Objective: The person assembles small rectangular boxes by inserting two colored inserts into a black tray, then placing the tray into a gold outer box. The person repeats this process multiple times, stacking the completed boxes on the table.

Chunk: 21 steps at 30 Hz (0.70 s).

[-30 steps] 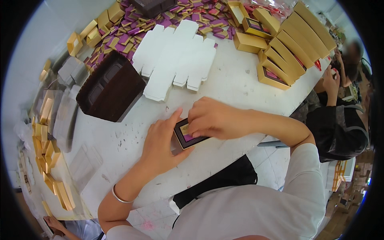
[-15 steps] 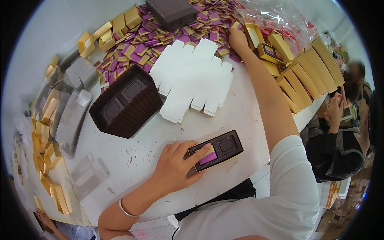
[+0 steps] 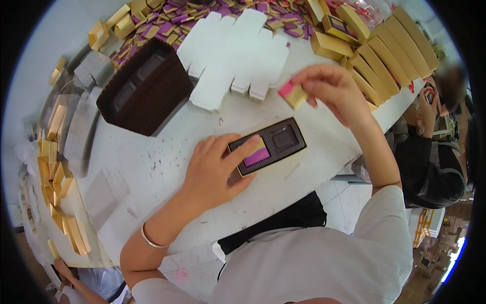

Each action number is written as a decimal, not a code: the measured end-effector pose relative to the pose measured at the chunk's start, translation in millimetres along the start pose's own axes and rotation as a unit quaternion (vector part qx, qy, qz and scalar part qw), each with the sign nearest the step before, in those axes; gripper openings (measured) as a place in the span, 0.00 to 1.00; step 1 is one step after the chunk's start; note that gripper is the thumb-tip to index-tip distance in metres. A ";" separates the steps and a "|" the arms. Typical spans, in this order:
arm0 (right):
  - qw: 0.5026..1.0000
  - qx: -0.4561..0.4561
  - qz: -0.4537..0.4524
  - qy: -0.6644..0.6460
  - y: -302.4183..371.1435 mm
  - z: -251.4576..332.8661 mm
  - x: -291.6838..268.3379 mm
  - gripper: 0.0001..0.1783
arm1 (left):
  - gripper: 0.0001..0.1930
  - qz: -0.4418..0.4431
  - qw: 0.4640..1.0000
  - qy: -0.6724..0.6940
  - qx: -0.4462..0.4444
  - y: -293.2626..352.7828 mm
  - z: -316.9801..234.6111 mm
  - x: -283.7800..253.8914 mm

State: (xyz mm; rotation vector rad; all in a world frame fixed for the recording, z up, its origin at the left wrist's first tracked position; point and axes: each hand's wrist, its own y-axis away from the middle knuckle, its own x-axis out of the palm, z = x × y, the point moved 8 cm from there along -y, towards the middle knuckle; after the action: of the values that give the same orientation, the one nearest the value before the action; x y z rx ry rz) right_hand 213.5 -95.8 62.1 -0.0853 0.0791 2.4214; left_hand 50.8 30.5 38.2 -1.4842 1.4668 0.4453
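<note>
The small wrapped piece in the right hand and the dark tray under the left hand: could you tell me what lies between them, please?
In the head view, only bare white table separates the pink-and-gold piece in the right hand from the dark tray held by the left hand.

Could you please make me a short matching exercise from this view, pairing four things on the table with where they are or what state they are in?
Things:
1. Left hand
2. Right hand
3. Small dark tray
4. Flat white box blanks

States:
A. Spread unfolded near the far side of the table
B. One pocket filled with a purple and gold packet, the other pocket empty
C. Raised above the table, pinching a pink and gold packet
D. Resting on the table, fingers on the tray's filled end

Pairs: 1-D, 2-C, 3-B, 4-A
</note>
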 end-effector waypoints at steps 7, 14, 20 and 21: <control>0.900 -0.204 0.152 0.353 43.0 32.3 47.2 0.14 | 0.32 -0.017 1.000 0.019 0.012 2.7 0.3 2.4; 0.849 -0.316 0.072 0.417 57.4 14.4 58.6 0.14 | 0.32 -0.014 1.000 0.016 0.012 1.6 -1.1 3.2; 0.935 -0.226 0.034 0.273 65.2 -17.0 41.4 0.12 | 0.35 -0.007 1.000 0.027 -0.002 0.9 -1.5 2.9; 0.921 -0.253 0.054 0.292 64.2 -14.7 46.5 0.11 | 0.35 -0.007 0.999 0.037 -0.006 0.9 -0.5 3.1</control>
State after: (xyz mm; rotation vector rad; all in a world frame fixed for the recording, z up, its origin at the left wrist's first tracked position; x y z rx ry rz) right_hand 136.9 -114.8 45.8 -1.0603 -0.2830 2.3847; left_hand 50.4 28.5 35.6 -1.5330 1.5128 0.3950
